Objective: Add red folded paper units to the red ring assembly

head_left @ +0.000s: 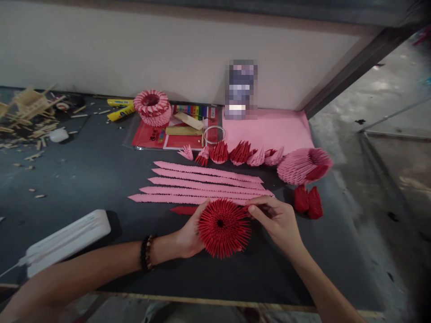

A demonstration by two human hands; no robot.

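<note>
Spiky red paper disc [224, 228] gripped from both sides.
Left hand [189, 235] clasps its nine o'clock edge; right hand [276, 220] pinches its two o'clock spikes, pink serrated strips [202, 186] at twelve.

The dark table top [84, 179] carries at centre five long pink folded-paper strips [202, 186] laid side by side, one short red strip [183, 210] just in front of them and a row of small red and pink folded-paper clusters [235, 153] behind. A red spiked paper disc [224, 229] stands near the front edge, contact with the surface not determinable. To the right lie a pink-and-red paper vessel [303, 166] on its side, two red folded pieces [308, 199] and a pink paper sheet [269, 128] against the wall; to the left, a red packet [151, 137], a striped paper ring [152, 107], yellow tubes [120, 112], wooden stick scraps [30, 116] and a white case [67, 240].
</note>
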